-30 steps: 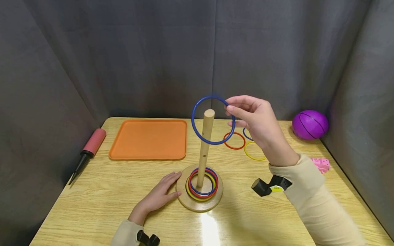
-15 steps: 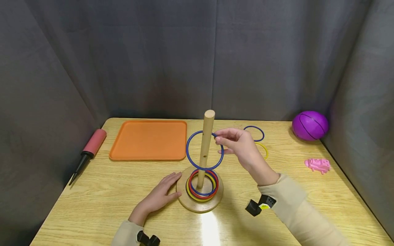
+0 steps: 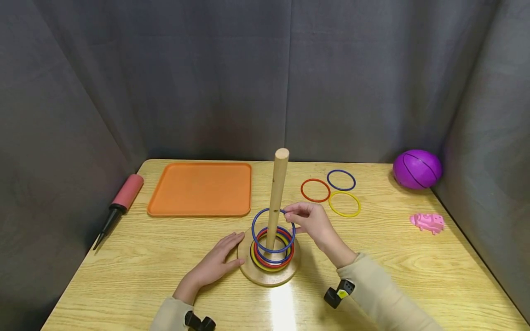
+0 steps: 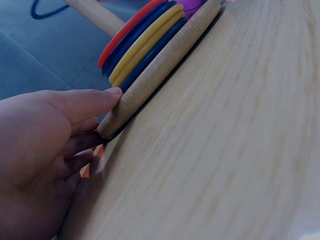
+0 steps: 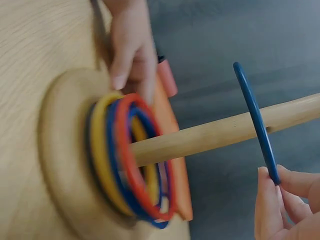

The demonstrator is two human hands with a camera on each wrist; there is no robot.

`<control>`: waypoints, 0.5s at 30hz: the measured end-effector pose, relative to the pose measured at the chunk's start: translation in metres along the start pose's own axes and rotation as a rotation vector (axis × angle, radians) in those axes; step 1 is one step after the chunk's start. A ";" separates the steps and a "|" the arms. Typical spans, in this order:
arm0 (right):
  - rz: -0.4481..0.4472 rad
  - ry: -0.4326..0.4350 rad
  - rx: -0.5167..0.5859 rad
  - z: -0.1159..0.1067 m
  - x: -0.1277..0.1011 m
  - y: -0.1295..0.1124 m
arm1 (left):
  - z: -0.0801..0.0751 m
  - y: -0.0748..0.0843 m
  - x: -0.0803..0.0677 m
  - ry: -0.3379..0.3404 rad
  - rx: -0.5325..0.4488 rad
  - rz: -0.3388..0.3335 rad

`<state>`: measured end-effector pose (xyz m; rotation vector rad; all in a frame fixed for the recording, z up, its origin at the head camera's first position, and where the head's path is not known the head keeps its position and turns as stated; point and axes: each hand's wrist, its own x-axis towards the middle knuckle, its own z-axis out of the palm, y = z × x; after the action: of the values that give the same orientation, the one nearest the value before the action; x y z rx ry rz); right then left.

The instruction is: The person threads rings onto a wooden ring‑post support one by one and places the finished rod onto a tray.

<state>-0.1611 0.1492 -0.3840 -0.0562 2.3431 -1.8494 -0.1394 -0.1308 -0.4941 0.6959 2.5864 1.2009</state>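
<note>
This looks like a staged recording booth rather than a lived-in room. Plain grey fabric curtains hang close around three sides of a small wood-grain bench, shutting out any surroundings. What lies on the bench is a loose set of toys and props: an orange tray, a purple ball, a pink toy, a red-handled hand pump, and a wooden ring-toss peg.

A blue ring circles a pale wooden peg above yellow, blue and red rings, near an orange tray and a purple ball.
</note>
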 end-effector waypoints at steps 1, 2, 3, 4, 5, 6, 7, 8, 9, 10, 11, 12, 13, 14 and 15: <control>0.003 -0.002 -0.002 0.001 0.000 0.004 | 0.000 0.000 0.000 0.000 0.002 0.001; 0.006 -0.004 -0.009 0.002 0.000 0.008 | 0.000 0.000 0.000 0.001 0.003 0.003; 0.010 -0.002 -0.015 0.003 0.000 0.011 | 0.000 0.000 0.000 0.000 0.003 0.004; 0.016 0.000 -0.022 0.004 0.000 0.014 | -0.001 0.001 0.000 0.000 0.005 0.005; 0.021 0.002 -0.030 0.005 0.000 0.017 | -0.001 0.001 0.000 -0.001 0.005 0.005; 0.021 0.002 -0.039 0.005 0.000 0.020 | -0.001 0.001 0.000 -0.001 0.004 0.004; 0.026 0.008 -0.049 0.006 0.000 0.022 | -0.001 0.001 0.000 -0.001 0.003 0.003; 0.027 0.014 -0.063 0.007 0.001 0.024 | -0.001 0.001 0.000 -0.002 0.002 0.001; 0.031 0.023 -0.076 0.008 0.001 0.026 | -0.001 0.001 0.000 -0.002 0.001 0.000; 0.035 0.031 -0.094 0.008 0.001 0.028 | -0.001 0.001 0.000 -0.002 0.001 -0.001; 0.034 0.035 -0.108 0.009 0.001 0.029 | -0.001 0.001 0.000 -0.002 -0.001 -0.001; 0.030 0.037 -0.122 0.009 0.001 0.031 | -0.001 0.001 -0.001 -0.002 0.000 0.001; 0.033 0.039 -0.132 0.010 0.001 0.032 | -0.001 0.001 -0.001 -0.002 0.000 0.001; 0.030 0.039 -0.140 0.011 0.001 0.034 | -0.001 0.001 -0.001 -0.003 0.000 0.002; 0.030 0.042 -0.149 0.011 0.001 0.035 | -0.001 0.001 -0.001 -0.004 0.001 0.004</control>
<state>-0.1583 0.1466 -0.4206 -0.0003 2.4921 -1.6760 -0.1386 -0.1309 -0.4928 0.7038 2.5833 1.1985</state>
